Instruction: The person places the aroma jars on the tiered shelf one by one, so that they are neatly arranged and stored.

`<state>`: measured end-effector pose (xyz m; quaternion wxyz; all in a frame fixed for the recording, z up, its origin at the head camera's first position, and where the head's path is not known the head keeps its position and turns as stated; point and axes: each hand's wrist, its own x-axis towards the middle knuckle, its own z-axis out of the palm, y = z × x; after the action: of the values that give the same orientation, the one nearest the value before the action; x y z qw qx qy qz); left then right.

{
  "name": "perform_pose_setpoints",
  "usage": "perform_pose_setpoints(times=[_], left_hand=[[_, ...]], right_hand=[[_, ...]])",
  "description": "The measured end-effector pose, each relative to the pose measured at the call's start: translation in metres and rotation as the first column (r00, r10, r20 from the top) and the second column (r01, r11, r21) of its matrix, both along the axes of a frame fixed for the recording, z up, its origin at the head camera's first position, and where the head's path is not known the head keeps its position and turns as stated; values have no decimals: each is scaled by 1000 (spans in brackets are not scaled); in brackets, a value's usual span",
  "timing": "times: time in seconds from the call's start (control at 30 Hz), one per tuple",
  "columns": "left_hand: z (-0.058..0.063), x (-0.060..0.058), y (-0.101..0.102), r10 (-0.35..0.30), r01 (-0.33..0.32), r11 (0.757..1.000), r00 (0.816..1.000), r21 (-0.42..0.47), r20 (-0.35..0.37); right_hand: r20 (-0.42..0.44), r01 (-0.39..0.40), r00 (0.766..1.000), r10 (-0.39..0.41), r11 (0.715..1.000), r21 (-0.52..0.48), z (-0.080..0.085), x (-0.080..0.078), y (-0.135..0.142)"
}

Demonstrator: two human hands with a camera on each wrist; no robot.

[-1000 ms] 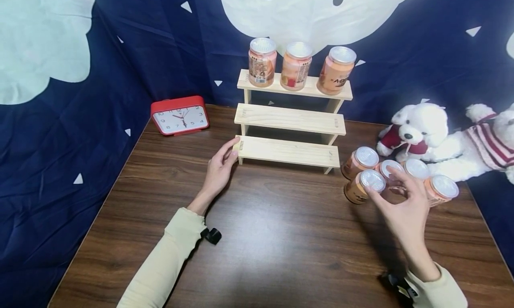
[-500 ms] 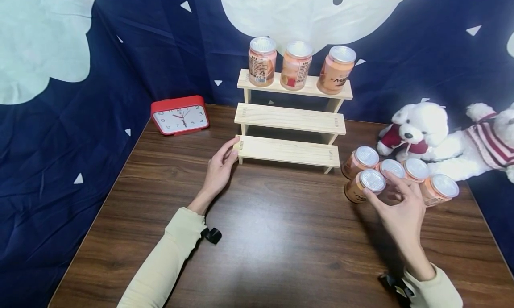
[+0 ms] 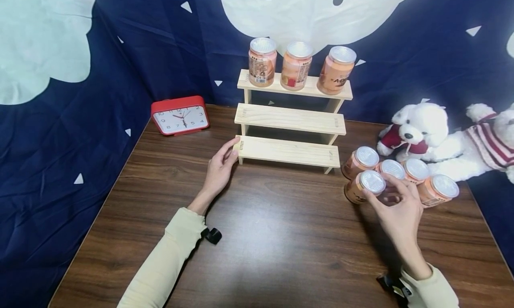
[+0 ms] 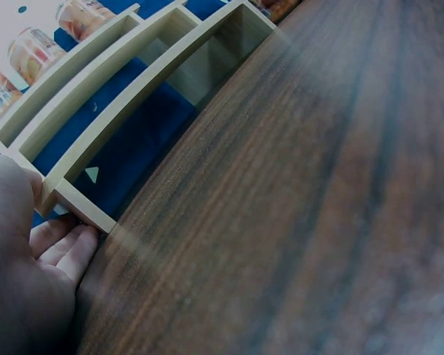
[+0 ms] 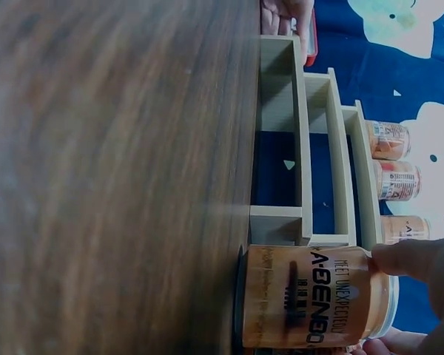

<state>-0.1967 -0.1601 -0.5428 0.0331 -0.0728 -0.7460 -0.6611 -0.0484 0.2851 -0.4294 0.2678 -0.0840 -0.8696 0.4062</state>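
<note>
A three-step wooden shelf (image 3: 287,151) stands on the table. My left hand (image 3: 218,169) holds the left end of its lowest step, thumb and fingers around the corner by the leg (image 4: 89,205). To the shelf's right stands a group of orange-pink cans with silver lids. My right hand (image 3: 401,214) grips the nearest can (image 3: 356,191) near its top; in the right wrist view the thumb (image 5: 403,257) presses by the lid, and black lettering faces that camera. This can stands upright, low at the table. Behind it are another can (image 3: 355,163) and several more, partly hidden by the hand.
Three like cans stand on the top step, among them a middle can (image 3: 296,69). A red alarm clock (image 3: 180,116) sits left of the shelf. White plush dogs (image 3: 425,125) lie at the right behind the cans. A dark blue patterned cloth (image 3: 120,76) hangs behind.
My right hand has moved slightly left and down, its fingers closing onto the nearest can. The left hand and the shelf have stayed put.
</note>
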Motion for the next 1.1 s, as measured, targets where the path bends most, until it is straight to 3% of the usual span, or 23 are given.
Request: perform_pose_setpoints(times=[0.2, 0.43, 0.73, 0.87, 1.1], left_hand=[[2, 2, -1, 16, -16, 999, 1000, -33, 9], [10, 6, 2, 42, -45, 994, 999, -98, -26], [0, 1, -1, 12, -12, 999, 1000, -32, 10], [1, 1, -1, 14, -14, 999, 1000, -30, 13], [9, 5, 2, 28, -31, 997, 999, -70, -44]], right_hand=[[1, 5, 1000, -5, 1000, 31, -1, 7, -3], [-12, -35, 999, 34, 999, -39, -5, 10, -5], [1, -53, 999, 54, 991, -120, -16, 8, -6], [-1, -65, 998, 65, 989, -132, -17, 8, -8], [5, -72, 997, 75, 979, -193, -17, 7, -12]])
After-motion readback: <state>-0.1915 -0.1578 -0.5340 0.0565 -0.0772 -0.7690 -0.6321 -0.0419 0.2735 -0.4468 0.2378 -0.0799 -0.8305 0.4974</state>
